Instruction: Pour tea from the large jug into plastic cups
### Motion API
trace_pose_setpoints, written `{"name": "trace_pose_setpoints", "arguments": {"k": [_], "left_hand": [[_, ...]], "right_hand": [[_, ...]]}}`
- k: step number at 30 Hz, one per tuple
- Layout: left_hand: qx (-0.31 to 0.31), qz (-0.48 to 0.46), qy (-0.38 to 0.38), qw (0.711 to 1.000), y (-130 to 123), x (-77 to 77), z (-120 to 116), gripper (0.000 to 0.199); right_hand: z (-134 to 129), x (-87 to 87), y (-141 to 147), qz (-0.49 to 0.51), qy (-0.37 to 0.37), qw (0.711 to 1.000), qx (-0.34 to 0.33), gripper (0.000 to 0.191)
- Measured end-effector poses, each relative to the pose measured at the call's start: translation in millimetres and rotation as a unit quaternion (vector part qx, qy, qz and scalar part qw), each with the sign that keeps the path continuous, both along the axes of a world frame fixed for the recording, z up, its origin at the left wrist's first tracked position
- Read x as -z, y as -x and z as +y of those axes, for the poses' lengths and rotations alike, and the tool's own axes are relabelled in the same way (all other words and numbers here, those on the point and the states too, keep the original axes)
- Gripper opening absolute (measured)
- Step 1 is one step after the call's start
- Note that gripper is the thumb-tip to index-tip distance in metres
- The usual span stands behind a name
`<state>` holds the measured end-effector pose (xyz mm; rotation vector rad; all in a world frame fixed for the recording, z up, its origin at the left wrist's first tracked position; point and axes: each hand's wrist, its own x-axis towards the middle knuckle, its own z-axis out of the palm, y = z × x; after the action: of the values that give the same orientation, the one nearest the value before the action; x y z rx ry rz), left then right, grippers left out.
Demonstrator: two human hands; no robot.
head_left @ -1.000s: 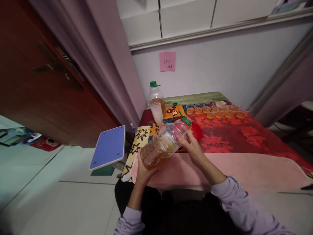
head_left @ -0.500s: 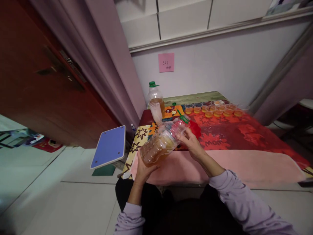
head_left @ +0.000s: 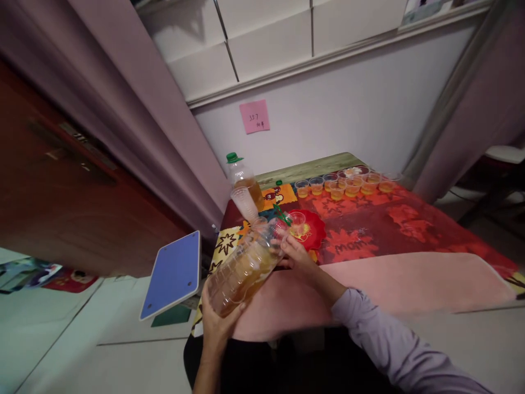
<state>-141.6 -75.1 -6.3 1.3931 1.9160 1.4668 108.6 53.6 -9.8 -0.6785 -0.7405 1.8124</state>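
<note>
A large clear plastic bottle (head_left: 241, 265), partly filled with amber liquid, lies tilted between my hands, its mouth end up and to the right. My left hand (head_left: 217, 320) cups the bottle's base from below. Near the neck, my right hand (head_left: 297, 257) closes its fingers on the bottle's upper part. Just beyond the neck is a red scalloped plate (head_left: 315, 230) with a clear plastic cup (head_left: 297, 221) on it. A thin green item (head_left: 282, 215) lies by the plate, its kind unclear. Behind the bottle a stack of clear cups (head_left: 245, 203) leans against a second bottle.
The second bottle (head_left: 250, 189), green-capped, stands at the table's back left. Several cups of amber liquid (head_left: 353, 189) stand in rows at the back. A small green cap (head_left: 279, 183) lies nearby. A pink cloth (head_left: 410, 279) covers the front edge. A blue board (head_left: 172, 273) is at the left.
The bottle has moved down and left with both hands, away from the red plate. More of the plate and the cup on it now shows. My view has shifted.
</note>
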Motion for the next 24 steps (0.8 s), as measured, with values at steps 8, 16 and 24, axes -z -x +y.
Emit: {"name": "trace_pose_setpoints", "arguments": {"k": [8, 16, 24], "left_hand": [[-0.032, -0.018, 0.048, 0.998, 1.4, -20.5, -0.3, 0.128], [-0.040, 0.006, 0.073, 0.997, -6.7, -50.3, 7.3, 0.128], [-0.050, -0.029, 0.110, 0.992, -13.5, -64.4, 9.9, 0.129]], "right_hand": [[10.0, 13.7, 10.5, 0.026, -0.030, 0.998, -0.054, 0.061], [14.9, 12.5, 11.6, 0.042, -0.014, 0.998, -0.042, 0.058], [15.2, 7.9, 7.9, 0.050, -0.003, 0.998, -0.044, 0.058]]}}
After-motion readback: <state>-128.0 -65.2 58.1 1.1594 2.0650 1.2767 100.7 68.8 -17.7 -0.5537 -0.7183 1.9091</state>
